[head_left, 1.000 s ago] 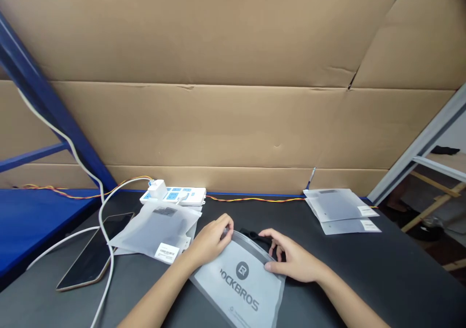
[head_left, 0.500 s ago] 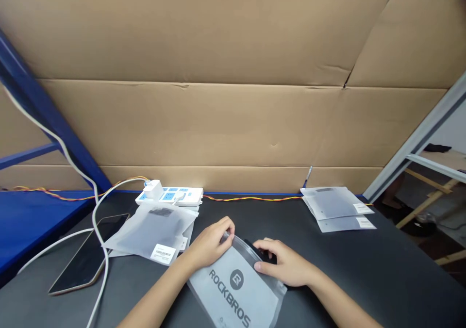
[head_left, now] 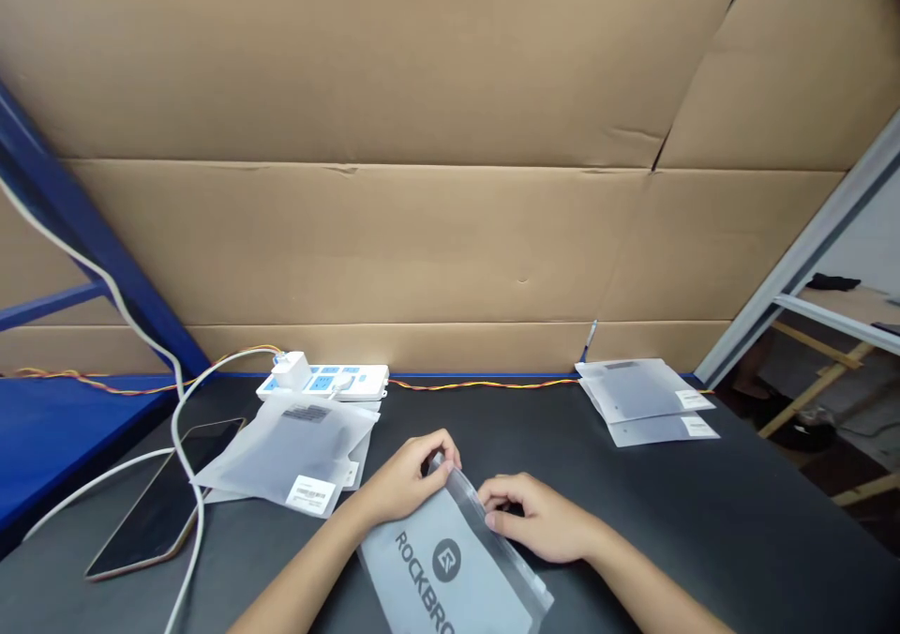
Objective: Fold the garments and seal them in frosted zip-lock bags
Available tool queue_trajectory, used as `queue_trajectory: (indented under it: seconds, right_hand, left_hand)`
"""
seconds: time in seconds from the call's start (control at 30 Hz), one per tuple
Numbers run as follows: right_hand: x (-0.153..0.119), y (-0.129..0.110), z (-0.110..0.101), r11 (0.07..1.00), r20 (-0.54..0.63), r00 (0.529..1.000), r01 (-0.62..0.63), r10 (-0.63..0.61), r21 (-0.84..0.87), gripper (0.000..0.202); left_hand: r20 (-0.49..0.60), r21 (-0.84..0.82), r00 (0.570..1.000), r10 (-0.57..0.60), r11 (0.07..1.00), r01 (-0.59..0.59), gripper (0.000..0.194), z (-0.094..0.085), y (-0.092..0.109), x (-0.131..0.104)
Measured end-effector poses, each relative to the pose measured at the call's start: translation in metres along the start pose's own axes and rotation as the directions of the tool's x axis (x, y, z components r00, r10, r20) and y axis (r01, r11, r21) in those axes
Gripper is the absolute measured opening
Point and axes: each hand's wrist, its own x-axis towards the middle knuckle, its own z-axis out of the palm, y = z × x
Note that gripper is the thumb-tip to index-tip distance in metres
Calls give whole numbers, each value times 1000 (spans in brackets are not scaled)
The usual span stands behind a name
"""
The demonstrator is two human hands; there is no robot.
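Note:
A frosted zip bag [head_left: 450,568] with dark ROCKBROS lettering lies slanted at the bottom middle, its zip edge toward the upper right. My left hand [head_left: 414,475] pinches the bag's upper corner between thumb and fingers. At the zip edge, my right hand [head_left: 538,517] has its thumb and curled fingers closed on the bag's rim, to the right of the round logo. The bag's lower end runs out of the frame.
Left of the hands lie frosted bags with labels [head_left: 288,446], a phone [head_left: 165,503], a white cable [head_left: 199,531] and a power strip [head_left: 366,381]. More labelled bags [head_left: 639,395] and a pen [head_left: 589,341] are at the back right, before a cardboard wall [head_left: 422,240].
The black item that showed by my right fingers at the bag's opening is no longer visible. My right hand has shifted slightly down and left along the zip edge. The view has moved slightly.

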Motion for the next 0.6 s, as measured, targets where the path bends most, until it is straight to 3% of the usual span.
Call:
queue_trajectory:
  seconds: [0.1, 0.17, 0.27, 0.33, 0.43, 0.53, 0.6]
  right_hand:
    - [0, -1, -4, 997, -59, 998, 16, -11, 80, 15]
    - [-1, -1, -5, 991, -39, 999, 15, -10, 131, 21]
    - [-1, -3, -3, 979, 56, 998, 0, -12, 202, 27]
    - [-1, -3, -2, 982, 43, 998, 30, -38, 185, 27]
    - [-1, 1, -7, 995, -148, 987, 78, -67, 68, 23]
    - [-2, 14, -21, 999, -391, 920, -13, -1, -34, 24]
    - [-3, 23, -30, 997, -412, 908, -81, 73, -1, 21]
  left_hand:
    - [-104, -39, 994, -27, 999, 23, 13, -1, -6, 1]
    - [-169, -47, 984, -50, 998, 43, 15, 0, -10, 2]
    - [-185, -55, 981, -55, 997, 46, 16, 2, -14, 2]
    - [-179, -68, 982, -57, 997, 46, 17, 3, -14, 2]
    - [-249, -148, 963, -101, 987, 65, 18, 3, -15, 4]
    - [-367, -273, 912, -183, 959, 83, 22, -1, -18, 6]
    - [-363, -314, 906, -218, 944, 101, 25, -6, -20, 6]
